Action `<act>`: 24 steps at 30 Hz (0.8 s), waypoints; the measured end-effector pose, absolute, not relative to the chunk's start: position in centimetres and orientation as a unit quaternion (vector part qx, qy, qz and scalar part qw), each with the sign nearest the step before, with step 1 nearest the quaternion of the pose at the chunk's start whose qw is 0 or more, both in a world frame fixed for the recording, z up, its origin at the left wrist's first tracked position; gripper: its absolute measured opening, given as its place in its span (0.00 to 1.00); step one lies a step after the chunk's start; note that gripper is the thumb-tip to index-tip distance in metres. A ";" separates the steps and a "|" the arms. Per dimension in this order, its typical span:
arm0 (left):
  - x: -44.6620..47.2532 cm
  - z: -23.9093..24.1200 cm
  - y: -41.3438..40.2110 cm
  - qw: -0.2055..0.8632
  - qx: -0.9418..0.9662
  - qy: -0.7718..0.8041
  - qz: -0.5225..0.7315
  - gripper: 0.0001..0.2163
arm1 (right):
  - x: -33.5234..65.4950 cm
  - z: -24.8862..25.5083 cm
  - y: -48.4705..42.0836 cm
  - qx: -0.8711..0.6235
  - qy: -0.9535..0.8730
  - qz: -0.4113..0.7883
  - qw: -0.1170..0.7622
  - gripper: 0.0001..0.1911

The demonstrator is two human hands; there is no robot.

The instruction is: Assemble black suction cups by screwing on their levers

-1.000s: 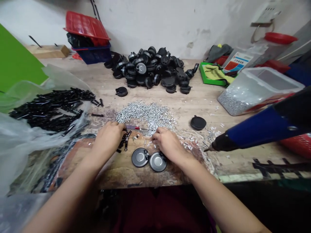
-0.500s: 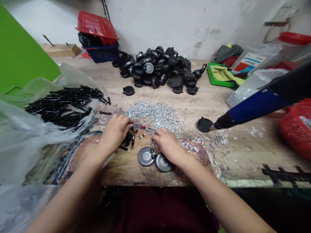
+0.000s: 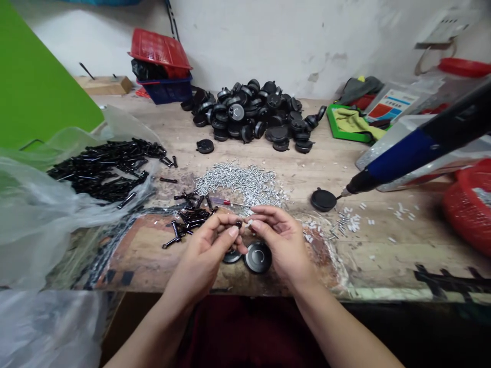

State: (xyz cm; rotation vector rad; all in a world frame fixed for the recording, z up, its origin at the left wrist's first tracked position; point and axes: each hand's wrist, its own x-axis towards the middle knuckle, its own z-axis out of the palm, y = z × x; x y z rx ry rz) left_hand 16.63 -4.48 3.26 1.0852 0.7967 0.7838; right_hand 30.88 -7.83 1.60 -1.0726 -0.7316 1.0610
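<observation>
My left hand (image 3: 207, 250) pinches a small black rod-like part (image 3: 238, 224), whose dark end shows between the fingertips. Close beside it, my right hand (image 3: 286, 245) pinches a tiny white plastic piece (image 3: 249, 223); whether the two parts touch I cannot tell. Below the hands lie two round black discs (image 3: 258, 257), one partly covered by my left fingers. Loose black rod-like parts (image 3: 192, 217) are scattered left of my left hand. Just beyond the fingers rests a screwdriver (image 3: 226, 202) at the edge of a heap of silver screws (image 3: 238, 179).
A powered screwdriver (image 3: 399, 158) slants in from the right, its tip near a single black disc (image 3: 323, 200). Black round parts (image 3: 249, 110) are piled at the wall. A plastic bag (image 3: 30, 214) with black parts lies left. White pieces (image 3: 312, 230) lie right.
Both hands have drawn together over the discs, now pinching a small black part and a white piece. More loose black parts show where my left hand was.
</observation>
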 end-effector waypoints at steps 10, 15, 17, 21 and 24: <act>18.1 3.8 -5.7 0.706 0.467 0.363 0.390 0.08 | 30.4 2.0 -9.2 -0.399 -0.216 0.537 0.711 0.14; 18.5 3.7 -6.2 0.678 0.491 0.379 0.394 0.07 | 30.7 2.2 -10.3 -0.408 -0.240 0.528 0.705 0.11; 18.6 3.5 -6.5 0.635 0.525 0.394 0.407 0.07 | 30.8 2.6 -10.7 -0.422 -0.267 0.509 0.701 0.10; 18.6 3.2 -7.1 0.447 0.653 0.410 0.454 0.07 | 30.9 3.3 -11.5 -0.453 -0.299 0.482 0.688 0.13; 18.6 2.9 -7.2 0.265 0.775 0.375 0.434 0.10 | 31.1 3.4 -11.9 -0.494 -0.315 0.446 0.677 0.16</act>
